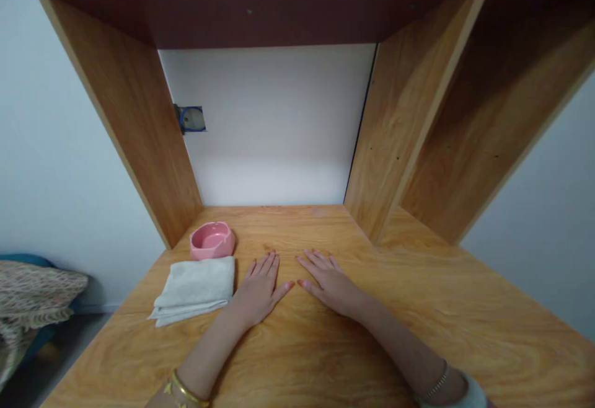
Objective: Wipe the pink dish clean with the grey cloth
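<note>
My left hand [258, 288] lies flat on the wooden desktop [297, 358], palm down, fingers stretched out. Just left of it is a folded white cloth [198, 285]. Behind the cloth stands a pink faceted bowl [212, 240]; only its smooth pink inside shows. My right hand [329, 283] also rests palm down on the wood with its fingers spread. The two thumbs point towards each other with a small gap between the tips. Neither hand holds anything.
Wooden side panels [385, 116] rise on both sides, under a dark red shelf [269, 17] with a yellow-green edge. A wall socket opening with blue wire [191, 119] sits at the back left. At far left, a fringed woven cloth [37, 290] hangs beyond the desk edge.
</note>
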Motion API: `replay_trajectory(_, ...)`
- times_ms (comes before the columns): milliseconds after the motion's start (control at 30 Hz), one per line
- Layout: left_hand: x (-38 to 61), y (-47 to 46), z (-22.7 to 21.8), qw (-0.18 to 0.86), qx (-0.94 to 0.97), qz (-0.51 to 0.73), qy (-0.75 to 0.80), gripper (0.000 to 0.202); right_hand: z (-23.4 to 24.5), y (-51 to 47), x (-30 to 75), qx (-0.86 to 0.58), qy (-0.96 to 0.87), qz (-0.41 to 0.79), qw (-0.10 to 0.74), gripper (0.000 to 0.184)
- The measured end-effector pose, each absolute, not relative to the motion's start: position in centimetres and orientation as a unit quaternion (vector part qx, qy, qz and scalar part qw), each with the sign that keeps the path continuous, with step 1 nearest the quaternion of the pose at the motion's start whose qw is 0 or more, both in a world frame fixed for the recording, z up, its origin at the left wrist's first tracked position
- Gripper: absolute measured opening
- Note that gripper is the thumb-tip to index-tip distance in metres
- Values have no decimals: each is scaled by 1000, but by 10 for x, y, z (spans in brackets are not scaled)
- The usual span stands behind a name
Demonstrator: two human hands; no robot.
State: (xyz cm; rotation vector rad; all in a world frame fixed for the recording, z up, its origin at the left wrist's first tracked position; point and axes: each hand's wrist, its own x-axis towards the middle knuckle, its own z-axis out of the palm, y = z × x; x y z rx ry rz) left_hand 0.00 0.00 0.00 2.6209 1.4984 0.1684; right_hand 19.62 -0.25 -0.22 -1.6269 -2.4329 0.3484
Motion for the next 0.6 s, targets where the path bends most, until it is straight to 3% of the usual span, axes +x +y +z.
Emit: replay_trajectory(600, 0, 0, 1, 66, 866, 60, 492, 70, -2, -2, 197, -544, -825, 122, 93, 63)
